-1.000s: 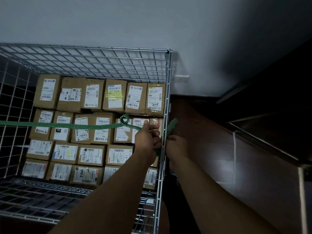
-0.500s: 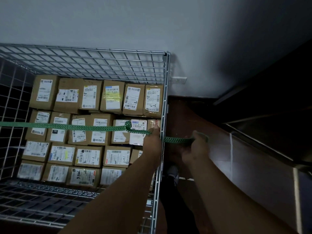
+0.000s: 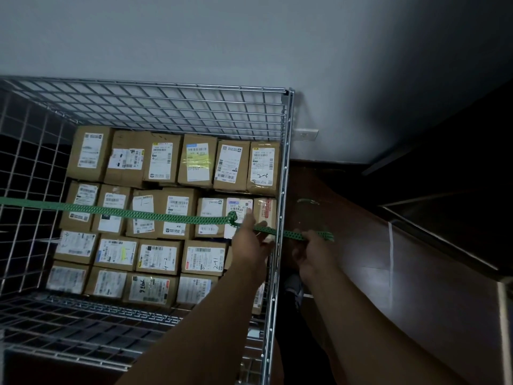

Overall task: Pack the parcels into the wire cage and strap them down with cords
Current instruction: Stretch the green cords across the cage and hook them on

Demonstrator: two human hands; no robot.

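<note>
Several brown cardboard parcels [image 3: 163, 212] with white labels fill the wire cage [image 3: 283, 168] in tight rows. A green patterned cord [image 3: 116, 211] runs across them from the left wall to a knot [image 3: 232, 218] near the right wall. My left hand [image 3: 249, 240] is inside the cage, just right of the knot, touching the cord with its fingers spread. Outside the right wall, my right hand [image 3: 312, 251] is closed on the cord's free end [image 3: 319, 235], which passes through the wire and is drawn out to the right.
The cage stands against a pale wall with a socket [image 3: 305, 134]. A dark wooden floor [image 3: 361, 259] and dark furniture [image 3: 458, 204] lie on the right. My shoe [image 3: 294, 290] shows beside the cage. A wire panel [image 3: 83, 323] lies at the cage's near side.
The loose loop has drawn down into a small tight knot. My right hand pulled the free end out to the right through the cage wall. My left hand shifted towards the knot.
</note>
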